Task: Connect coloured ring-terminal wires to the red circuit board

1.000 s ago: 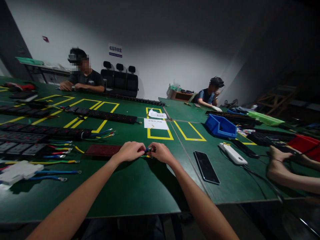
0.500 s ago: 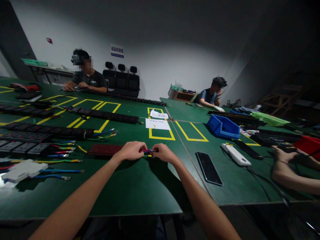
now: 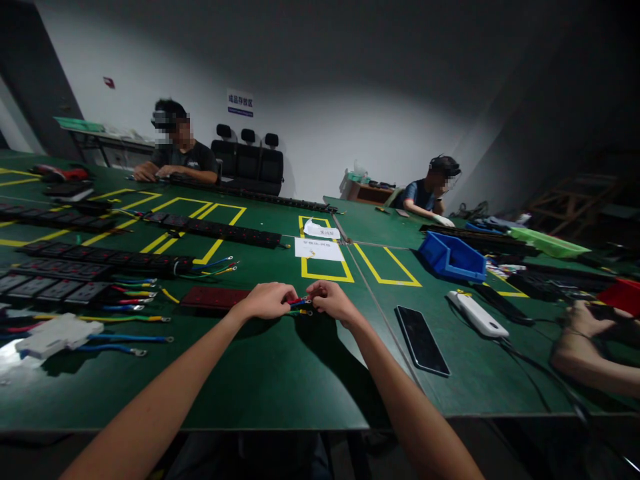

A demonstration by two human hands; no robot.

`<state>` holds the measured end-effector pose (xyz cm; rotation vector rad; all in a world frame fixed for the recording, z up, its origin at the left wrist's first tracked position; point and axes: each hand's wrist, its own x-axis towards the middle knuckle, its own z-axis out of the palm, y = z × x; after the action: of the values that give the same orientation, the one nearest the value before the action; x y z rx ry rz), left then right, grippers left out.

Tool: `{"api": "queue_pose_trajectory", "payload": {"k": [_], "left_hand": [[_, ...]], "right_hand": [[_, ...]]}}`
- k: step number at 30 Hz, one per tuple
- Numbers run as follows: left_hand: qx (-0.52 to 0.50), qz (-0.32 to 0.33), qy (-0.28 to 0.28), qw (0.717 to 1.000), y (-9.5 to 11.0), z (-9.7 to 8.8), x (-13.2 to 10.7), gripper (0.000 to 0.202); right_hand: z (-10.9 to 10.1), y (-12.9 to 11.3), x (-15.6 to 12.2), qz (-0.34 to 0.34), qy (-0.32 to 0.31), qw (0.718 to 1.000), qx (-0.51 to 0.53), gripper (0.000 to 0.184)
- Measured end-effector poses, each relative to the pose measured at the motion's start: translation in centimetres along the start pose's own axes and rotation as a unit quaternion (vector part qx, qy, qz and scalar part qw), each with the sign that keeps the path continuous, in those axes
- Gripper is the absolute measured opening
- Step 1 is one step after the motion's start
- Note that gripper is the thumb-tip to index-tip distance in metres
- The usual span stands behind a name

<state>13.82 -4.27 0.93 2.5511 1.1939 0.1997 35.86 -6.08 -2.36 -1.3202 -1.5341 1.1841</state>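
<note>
My left hand [image 3: 270,301] is closed over the right end of a dark red power strip [image 3: 213,297], gripping the short wires that come out of it. These wires [image 3: 300,303], blue, red and green-yellow, poke out past my fingertips and end in metal ring terminals. My right hand [image 3: 331,301] meets them from the right, thumb and forefinger pinched at the upper ring terminal. Its other fingers are curled in, and the exact contact is partly hidden. The lower ring terminal shows just beneath the right fingertips.
Black power strips [image 3: 60,293] with loose wires lie at left, beside a white connector block [image 3: 60,333]. A phone [image 3: 423,340], a white handheld device [image 3: 477,313] and a blue bin [image 3: 453,256] are on the right. Paper labels [image 3: 319,249] lie ahead. A co-worker's hands [image 3: 590,323] work at far right.
My right fingertips have shifted slightly up and away from the wire ends, so the ring terminals show more plainly. My left hand keeps its grip. The view has turned slightly left.
</note>
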Motion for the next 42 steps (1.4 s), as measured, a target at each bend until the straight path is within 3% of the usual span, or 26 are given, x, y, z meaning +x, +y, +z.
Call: {"api": "queue_pose_trajectory", "payload": {"k": [7, 11, 16, 24, 29, 33, 42], "left_hand": [[-0.108, -0.034, 0.006, 0.994, -0.8, 0.1, 0.5, 0.041], [-0.161, -0.054, 0.041, 0.985, -1.1, 0.3, 0.8, 0.038], [-0.144, -0.063, 0.044, 0.987, -1.1, 0.5, 0.9, 0.037], [-0.159, -0.050, 0.061, 0.984, -1.3, 0.8, 0.9, 0.035], [-0.123, -0.047, 0.057, 0.990, -1.0, 0.6, 0.7, 0.032], [-0.087, -0.038, 0.046, 0.994, -0.7, 0.4, 0.5, 0.028], [-0.029, -0.047, 0.038, 0.998, 0.6, -0.1, -0.1, 0.026]], "right_hand": [[0.2, 0.0, 0.2, -0.015, 0.018, 0.999, 0.034, 0.020], [0.6, 0.8, 0.5, -0.065, 0.040, 0.997, 0.029, 0.025], [1.0, 1.4, 0.5, -0.093, 0.089, 0.989, -0.076, 0.022], [1.3, -1.0, -1.3, -0.072, 0.132, 0.956, -0.252, 0.008], [1.5, -1.4, -1.6, -0.158, 0.121, 0.910, -0.364, 0.003], [1.4, -1.3, -1.5, -0.185, 0.106, 0.896, -0.390, 0.004], [1.5, -0.8, -1.2, -0.152, 0.076, 0.899, -0.403, 0.013]]}}
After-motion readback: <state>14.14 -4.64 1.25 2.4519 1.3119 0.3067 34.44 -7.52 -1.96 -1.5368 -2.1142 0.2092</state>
